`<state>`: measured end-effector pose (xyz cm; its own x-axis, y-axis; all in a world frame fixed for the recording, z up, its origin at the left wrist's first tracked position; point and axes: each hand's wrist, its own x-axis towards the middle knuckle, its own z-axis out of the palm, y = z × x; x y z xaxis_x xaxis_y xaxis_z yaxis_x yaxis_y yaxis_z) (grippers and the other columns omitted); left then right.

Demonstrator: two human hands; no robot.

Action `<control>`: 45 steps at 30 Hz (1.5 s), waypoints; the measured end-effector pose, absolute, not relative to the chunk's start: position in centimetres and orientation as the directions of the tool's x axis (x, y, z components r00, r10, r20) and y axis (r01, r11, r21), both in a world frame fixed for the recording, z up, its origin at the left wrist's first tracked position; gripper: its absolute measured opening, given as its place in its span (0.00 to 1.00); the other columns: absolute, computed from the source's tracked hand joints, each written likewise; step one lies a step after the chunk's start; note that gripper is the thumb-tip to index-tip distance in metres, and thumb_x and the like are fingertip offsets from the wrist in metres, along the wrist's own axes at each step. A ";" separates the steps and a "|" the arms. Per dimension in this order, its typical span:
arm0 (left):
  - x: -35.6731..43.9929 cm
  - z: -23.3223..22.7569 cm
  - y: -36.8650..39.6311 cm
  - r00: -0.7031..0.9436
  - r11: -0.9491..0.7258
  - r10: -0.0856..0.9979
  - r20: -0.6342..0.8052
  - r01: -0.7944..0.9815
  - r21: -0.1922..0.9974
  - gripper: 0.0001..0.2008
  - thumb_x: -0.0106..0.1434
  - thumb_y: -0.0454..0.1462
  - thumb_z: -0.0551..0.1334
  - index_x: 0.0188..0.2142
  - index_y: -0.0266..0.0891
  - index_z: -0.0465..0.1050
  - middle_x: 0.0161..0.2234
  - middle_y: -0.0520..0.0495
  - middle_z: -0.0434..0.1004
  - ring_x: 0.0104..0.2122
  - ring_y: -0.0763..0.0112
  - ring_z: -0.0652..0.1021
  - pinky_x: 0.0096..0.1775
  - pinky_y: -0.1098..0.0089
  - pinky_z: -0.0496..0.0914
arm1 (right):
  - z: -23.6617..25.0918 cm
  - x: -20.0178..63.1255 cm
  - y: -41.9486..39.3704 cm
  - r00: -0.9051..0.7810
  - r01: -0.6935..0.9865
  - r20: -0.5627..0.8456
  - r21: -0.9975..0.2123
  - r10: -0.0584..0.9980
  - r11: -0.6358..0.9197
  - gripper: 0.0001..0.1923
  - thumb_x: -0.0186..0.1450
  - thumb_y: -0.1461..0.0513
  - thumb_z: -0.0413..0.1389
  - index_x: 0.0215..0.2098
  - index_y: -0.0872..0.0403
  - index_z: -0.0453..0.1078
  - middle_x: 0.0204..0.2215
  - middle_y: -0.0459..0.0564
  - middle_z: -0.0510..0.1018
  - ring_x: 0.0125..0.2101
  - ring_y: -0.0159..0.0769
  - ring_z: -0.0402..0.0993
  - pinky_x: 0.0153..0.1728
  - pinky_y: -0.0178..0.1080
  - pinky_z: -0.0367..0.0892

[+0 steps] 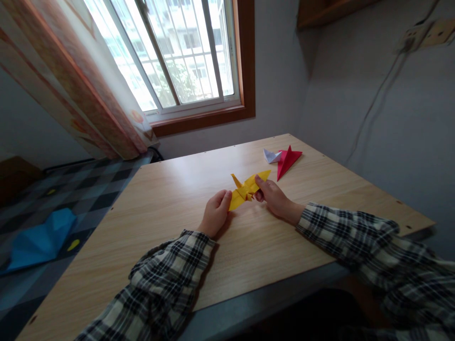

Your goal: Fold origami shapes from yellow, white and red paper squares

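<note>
A yellow origami crane point(245, 189) is stretched between my two hands, just above the wooden tabletop point(156, 203). My left hand point(216, 210) pinches the tip of its left wing between thumb and fingers. On the other side, my right hand point(273, 195) grips the right wing, thumb on top and fingers curled beneath. One narrow point of the crane sticks up on the far side, and its folded middle shows between the hands. The underside of the paper is hidden.
Behind my right hand lie a white paper boat point(272, 156) and a red folded paper plane point(287, 160). A blue folded paper fan point(42, 239) rests on the checkered surface point(103, 182) at left. A window point(177, 57) and a curtain point(81, 71) stand beyond.
</note>
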<state>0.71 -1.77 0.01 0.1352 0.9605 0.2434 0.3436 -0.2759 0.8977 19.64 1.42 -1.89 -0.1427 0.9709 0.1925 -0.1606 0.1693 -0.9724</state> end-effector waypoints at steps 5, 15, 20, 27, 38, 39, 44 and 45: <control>0.6 0.0 -1.8 0.141 -0.266 0.963 0.230 0.357 0.895 0.19 0.67 0.50 0.54 0.26 0.40 0.66 0.24 0.53 0.65 0.25 0.71 0.67 0.27 0.70 0.61 | -2.0 19.6 1.5 -0.131 -0.166 0.182 -0.973 0.974 0.160 0.34 0.62 0.34 0.51 0.16 0.53 0.62 0.14 0.43 0.64 0.18 0.28 0.59 0.22 0.35 0.52; 0.7 0.2 -2.0 0.140 -0.280 0.959 0.246 0.356 0.891 0.18 0.67 0.49 0.54 0.28 0.40 0.67 0.24 0.53 0.65 0.26 0.71 0.67 0.28 0.70 0.62 | -1.8 19.8 1.4 -0.142 -0.166 0.226 -0.965 0.964 0.201 0.33 0.63 0.36 0.52 0.17 0.53 0.62 0.15 0.43 0.64 0.18 0.28 0.58 0.22 0.35 0.51; 0.7 -0.2 -2.0 0.143 -0.249 0.966 0.215 0.289 0.924 0.17 0.67 0.49 0.56 0.29 0.40 0.67 0.25 0.54 0.65 0.24 0.72 0.67 0.26 0.71 0.61 | -1.5 19.8 1.3 -0.133 -0.136 0.223 -0.969 0.966 0.205 0.34 0.62 0.35 0.51 0.16 0.53 0.61 0.14 0.43 0.64 0.18 0.29 0.58 0.23 0.35 0.52; 0.6 -0.6 -1.8 0.173 -0.234 0.965 0.195 0.250 0.939 0.16 0.67 0.49 0.56 0.31 0.40 0.67 0.24 0.54 0.64 0.22 0.73 0.67 0.24 0.72 0.61 | -1.6 19.6 1.5 -0.092 -0.171 0.198 -0.969 0.976 0.180 0.34 0.59 0.33 0.53 0.17 0.52 0.61 0.14 0.42 0.63 0.18 0.29 0.56 0.22 0.36 0.51; 0.7 -0.1 -2.0 0.126 -0.243 0.969 0.213 0.321 0.915 0.16 0.67 0.49 0.56 0.29 0.41 0.66 0.23 0.55 0.64 0.22 0.73 0.67 0.25 0.71 0.61 | -1.7 19.8 1.6 -0.087 -0.175 0.216 -0.964 0.972 0.199 0.34 0.60 0.34 0.52 0.16 0.52 0.61 0.13 0.43 0.63 0.18 0.28 0.57 0.22 0.36 0.52; 0.7 0.0 -2.0 0.126 -0.247 0.968 0.217 0.327 0.912 0.16 0.67 0.48 0.55 0.29 0.41 0.66 0.23 0.55 0.64 0.23 0.72 0.67 0.25 0.71 0.61 | -1.6 19.8 1.6 -0.084 -0.178 0.211 -0.965 0.974 0.194 0.34 0.60 0.34 0.52 0.16 0.52 0.61 0.13 0.43 0.63 0.18 0.28 0.57 0.22 0.36 0.52; 0.7 0.2 -2.2 0.117 -0.240 0.970 0.213 0.338 0.910 0.16 0.67 0.49 0.55 0.29 0.41 0.66 0.22 0.55 0.65 0.23 0.71 0.68 0.26 0.71 0.61 | -1.4 19.7 1.5 -0.091 -0.173 0.211 -0.966 0.973 0.193 0.33 0.60 0.35 0.53 0.16 0.52 0.61 0.14 0.43 0.63 0.18 0.29 0.57 0.22 0.36 0.53; 0.8 0.3 -2.2 0.113 -0.239 0.971 0.212 0.336 0.911 0.16 0.66 0.49 0.55 0.29 0.41 0.66 0.22 0.55 0.65 0.23 0.71 0.68 0.26 0.71 0.61 | -1.4 19.7 1.5 -0.093 -0.170 0.213 -0.966 0.973 0.195 0.33 0.61 0.35 0.52 0.16 0.52 0.61 0.14 0.43 0.63 0.18 0.29 0.57 0.22 0.36 0.53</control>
